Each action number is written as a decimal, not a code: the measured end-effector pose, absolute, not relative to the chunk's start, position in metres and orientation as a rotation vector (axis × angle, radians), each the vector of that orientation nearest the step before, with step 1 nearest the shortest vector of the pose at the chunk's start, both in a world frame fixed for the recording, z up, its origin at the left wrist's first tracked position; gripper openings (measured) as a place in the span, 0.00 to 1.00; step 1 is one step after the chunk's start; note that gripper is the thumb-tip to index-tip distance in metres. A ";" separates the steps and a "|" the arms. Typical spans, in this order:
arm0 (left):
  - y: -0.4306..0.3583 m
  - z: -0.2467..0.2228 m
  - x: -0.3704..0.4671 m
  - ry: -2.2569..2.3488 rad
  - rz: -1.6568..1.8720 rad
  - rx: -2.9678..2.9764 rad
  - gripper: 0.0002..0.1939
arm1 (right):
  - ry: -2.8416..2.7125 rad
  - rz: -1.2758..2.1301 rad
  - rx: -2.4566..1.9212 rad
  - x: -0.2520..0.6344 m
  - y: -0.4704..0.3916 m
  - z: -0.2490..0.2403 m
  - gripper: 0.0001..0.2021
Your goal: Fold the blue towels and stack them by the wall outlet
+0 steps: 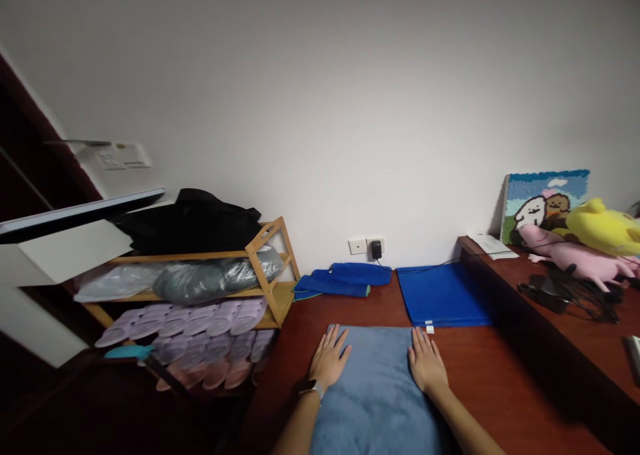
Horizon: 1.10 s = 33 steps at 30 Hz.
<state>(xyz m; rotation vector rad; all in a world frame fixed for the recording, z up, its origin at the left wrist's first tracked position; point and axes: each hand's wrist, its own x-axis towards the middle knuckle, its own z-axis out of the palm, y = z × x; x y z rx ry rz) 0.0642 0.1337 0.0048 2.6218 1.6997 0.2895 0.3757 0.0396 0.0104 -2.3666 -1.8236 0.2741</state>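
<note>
- The grey-blue cloth (373, 401) lies spread on the reddish-brown table (480, 368), running out of view at the bottom, under and between the two hands near its far corners.
- The left hand (329, 360), a watch (313, 389) on its wrist, lies open and palm down at the cloth's left edge, fingers apart, pressing on it with nothing gripped.
- The right hand (429, 365) is likewise open and flat at the right edge, fingers pointing away, grasping nothing.
- Just beyond the right hand, a bright blue cloth (445, 295) lies flat on the table, a white label at its near edge.
- To its left, near the wall, lie folded blue cloths (345, 281).
- Left of the table, a wooden rack (275, 308) holds rows of lilac slippers (200, 319) low down, plastic-wrapped bundles (210, 280) on the shelf above, and a black bag (200, 225) on top.
- On the wall behind, a black plug (376, 249) sits in a socket.
</note>
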 end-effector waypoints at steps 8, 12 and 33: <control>0.124 0.015 0.049 1.720 0.200 2.565 0.37 | -1.885 0.303 -2.328 0.379 0.038 0.013 0.34; 0.134 0.017 0.043 1.769 0.185 2.532 0.41 | -1.867 0.339 -2.291 0.380 0.037 0.012 0.35; 0.135 0.044 0.106 1.609 0.363 2.782 0.31 | -1.823 0.361 -2.228 0.362 0.050 0.021 0.36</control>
